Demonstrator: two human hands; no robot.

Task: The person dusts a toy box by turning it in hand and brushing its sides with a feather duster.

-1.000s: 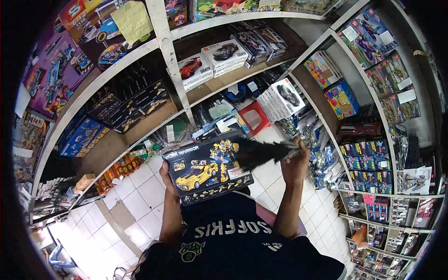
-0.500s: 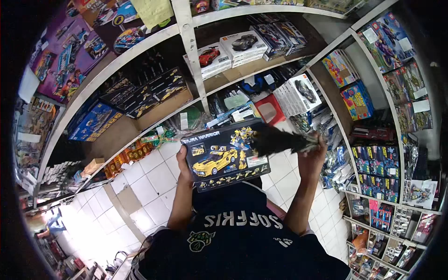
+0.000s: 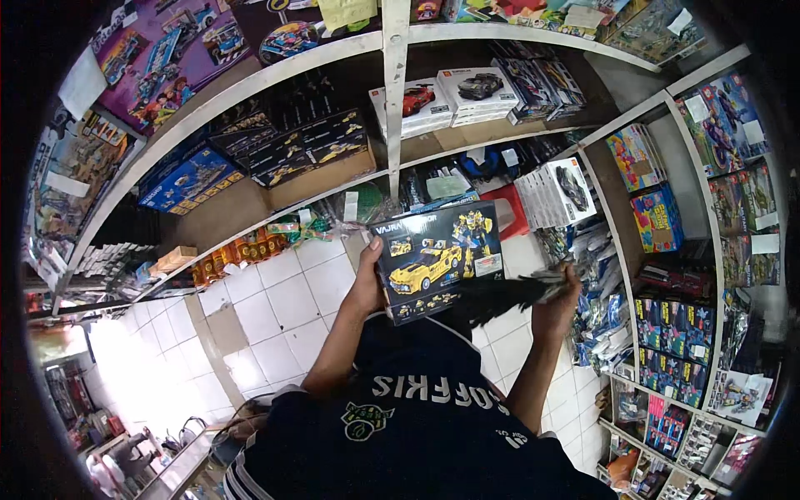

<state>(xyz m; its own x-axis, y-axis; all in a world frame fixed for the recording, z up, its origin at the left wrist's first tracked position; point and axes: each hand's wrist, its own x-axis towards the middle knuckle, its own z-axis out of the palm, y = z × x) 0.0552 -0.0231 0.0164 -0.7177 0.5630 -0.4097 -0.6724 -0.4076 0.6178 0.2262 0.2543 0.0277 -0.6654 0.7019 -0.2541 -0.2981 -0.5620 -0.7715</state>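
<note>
Lowered black duster (image 3: 504,296) from right side of yellow-car box (image 3: 437,262) to its lower right corner. Clamping duster's grip end in fingers of right hand (image 3: 560,302); pinching box's left edge in fingers of left hand (image 3: 367,282), above tiled floor (image 3: 279,321).

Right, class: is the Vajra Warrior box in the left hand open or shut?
Apparently shut: the Vajra Warrior box shows no raised flap or visible gap.
</note>
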